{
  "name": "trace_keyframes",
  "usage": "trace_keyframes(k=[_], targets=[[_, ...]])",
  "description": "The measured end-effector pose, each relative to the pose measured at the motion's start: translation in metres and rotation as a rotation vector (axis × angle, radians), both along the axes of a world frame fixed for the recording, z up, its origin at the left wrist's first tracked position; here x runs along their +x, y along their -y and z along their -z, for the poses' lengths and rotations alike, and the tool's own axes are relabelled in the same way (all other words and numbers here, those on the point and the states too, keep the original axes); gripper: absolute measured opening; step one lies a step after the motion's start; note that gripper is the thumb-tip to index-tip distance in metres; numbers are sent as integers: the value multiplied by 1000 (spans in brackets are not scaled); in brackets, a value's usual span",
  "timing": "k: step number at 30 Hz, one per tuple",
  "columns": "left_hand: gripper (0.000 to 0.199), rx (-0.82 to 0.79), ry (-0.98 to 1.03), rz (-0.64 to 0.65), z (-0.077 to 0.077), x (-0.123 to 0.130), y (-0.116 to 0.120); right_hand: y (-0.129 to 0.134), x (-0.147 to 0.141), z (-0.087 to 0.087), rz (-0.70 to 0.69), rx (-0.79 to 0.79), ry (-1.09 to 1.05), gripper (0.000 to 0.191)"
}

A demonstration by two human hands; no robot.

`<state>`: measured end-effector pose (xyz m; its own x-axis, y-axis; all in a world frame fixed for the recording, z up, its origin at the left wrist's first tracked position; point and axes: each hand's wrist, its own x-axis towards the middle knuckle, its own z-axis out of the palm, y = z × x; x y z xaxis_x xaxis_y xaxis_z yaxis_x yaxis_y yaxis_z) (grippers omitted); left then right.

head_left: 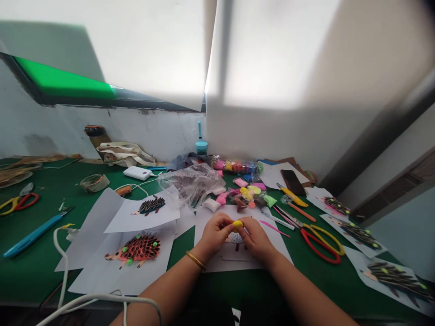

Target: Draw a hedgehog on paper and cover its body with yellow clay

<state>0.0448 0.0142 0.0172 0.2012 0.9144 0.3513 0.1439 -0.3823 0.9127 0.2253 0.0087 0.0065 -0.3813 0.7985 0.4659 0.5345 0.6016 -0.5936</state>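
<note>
In the head view, a small yellow lump of clay [238,223] is pinched between my two hands. My left hand [216,232] holds its left side with thumb and fingertips, a gold bangle on the wrist. On the right side, my right hand [257,240] presses it with curled fingers. Both hands are over a white sheet [210,261] bearing a partly hidden hedgehog picture [234,238] with blue marks and brown legs. Colourful clay packets [251,192] lie just beyond the hands.
Red-and-yellow scissors [321,240], a yellow cutter [294,197] and a phone [292,182] lie right. Hedgehog pictures [139,249] lie left and far right. A blue tool [37,234], white cable [59,253] and power bank [137,173] are left; a plastic bag [193,181] is behind.
</note>
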Motion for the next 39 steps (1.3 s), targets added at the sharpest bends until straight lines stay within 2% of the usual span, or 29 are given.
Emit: trace_keyframes(k=[3, 8, 11, 14, 18, 23, 26, 29, 33, 36, 39], targets=[[24, -29, 7, -11, 1, 2, 2, 0, 1, -1, 8, -13, -9, 35], [27, 26, -25, 77, -4, 3, 7, 2, 2, -4, 19, -14, -40, 43], [20, 24, -10, 32, -4, 4, 8, 2, 1, -4, 9, -11, -19, 47], [21, -25, 22, 27, -1, 4, 8, 2, 0, -3, 60, -7, -2, 39], [36, -17, -15, 82, -1, 2, 8, 2, -1, -3, 82, 27, 54, 30], [14, 73, -137, -20, -4, 1, 8, 4, -4, -6, 72, 21, 95, 23], [15, 22, -37, -61, -1, 3, 8, 5, -4, -9, 71, -12, 40, 23], [18, -33, 34, -26, 0, 5, 10, 5, -2, -10, 44, -39, 9, 27], [18, 9, -37, -29, -2, 5, 12, 3, 0, -9, 73, -34, 9, 18], [27, 38, -83, -57, -4, 4, 11, 3, -1, -6, 101, -13, 52, 9], [19, 102, -160, -20, -5, 2, 10, 4, -3, -6, 85, 13, 84, 8]])
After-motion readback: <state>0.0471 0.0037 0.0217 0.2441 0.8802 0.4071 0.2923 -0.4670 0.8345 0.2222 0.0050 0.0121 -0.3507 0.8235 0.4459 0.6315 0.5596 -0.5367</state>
